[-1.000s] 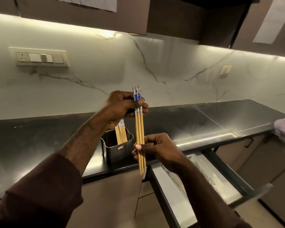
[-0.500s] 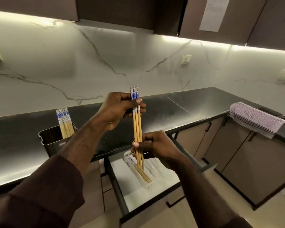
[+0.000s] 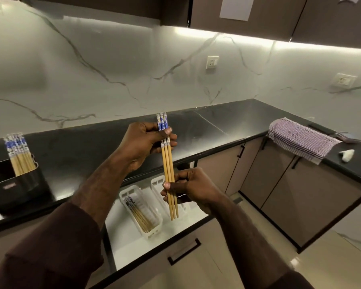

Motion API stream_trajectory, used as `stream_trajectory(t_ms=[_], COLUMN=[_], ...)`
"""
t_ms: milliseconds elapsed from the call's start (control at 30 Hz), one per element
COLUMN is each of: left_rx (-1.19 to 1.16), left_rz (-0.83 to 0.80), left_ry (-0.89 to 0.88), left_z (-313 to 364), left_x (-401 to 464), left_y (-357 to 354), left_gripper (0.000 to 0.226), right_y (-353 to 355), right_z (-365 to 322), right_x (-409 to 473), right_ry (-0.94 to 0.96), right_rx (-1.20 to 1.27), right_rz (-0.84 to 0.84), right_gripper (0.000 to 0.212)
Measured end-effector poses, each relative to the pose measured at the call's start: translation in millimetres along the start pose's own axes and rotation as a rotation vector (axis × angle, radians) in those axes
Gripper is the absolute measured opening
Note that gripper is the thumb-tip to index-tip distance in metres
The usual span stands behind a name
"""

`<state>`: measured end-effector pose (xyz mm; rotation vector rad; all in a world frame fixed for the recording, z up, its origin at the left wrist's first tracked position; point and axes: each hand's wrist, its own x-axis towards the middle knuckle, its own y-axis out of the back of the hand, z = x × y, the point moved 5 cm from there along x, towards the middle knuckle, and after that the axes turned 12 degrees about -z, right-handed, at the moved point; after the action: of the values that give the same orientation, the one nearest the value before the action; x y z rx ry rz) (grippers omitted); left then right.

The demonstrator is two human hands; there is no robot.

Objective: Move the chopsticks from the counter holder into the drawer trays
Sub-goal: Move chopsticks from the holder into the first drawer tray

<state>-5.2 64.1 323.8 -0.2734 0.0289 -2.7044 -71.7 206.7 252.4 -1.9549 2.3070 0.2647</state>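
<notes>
You're mid-transfer: your left hand (image 3: 143, 140) and right hand (image 3: 193, 189) both pinch the upright chopsticks (image 3: 168, 163) above the open drawer (image 3: 154, 243); next, lower them into a tray (image 3: 154, 228).

Both arms wear long sleeves of a dark maroon-brown cloth, plain, with no print or marking showing. The left sleeve (image 3: 50, 247) is pushed back so that its cuff sits bunched in soft folds partway up the forearm, and the forearm past it is bare down to the left hand (image 3: 142, 142). The right sleeve (image 3: 290, 281) shows only as a small dark edge at the bottom of the view, with the rest of that forearm bare to the right hand (image 3: 193, 189). Neither wrist nor any finger carries a watch, band or ring.
</notes>
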Motion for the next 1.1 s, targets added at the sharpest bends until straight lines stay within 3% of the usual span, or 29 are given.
stream_trajectory(t_ms=[533,867,1100], left_rx=[-0.092,-0.164,-0.177], left_rz=[0.096,0.235,0.385], left_ry=[0.096,0.231,0.365], left_z=[-72,-130,-187], left_x=[119,119,94], left_y=[53,87,96], left_gripper=[0.018,0.020,0.017], right_y=[80,89,94], right_z=[23,59,105], right_x=[116,158,178], right_ry=[-0.101,-0.208,-0.379], right_rx=[0.010,0.022,-0.017], right_rz=[-0.052,-0.235,-0.413], right_gripper=[0.004,0.010,0.015])
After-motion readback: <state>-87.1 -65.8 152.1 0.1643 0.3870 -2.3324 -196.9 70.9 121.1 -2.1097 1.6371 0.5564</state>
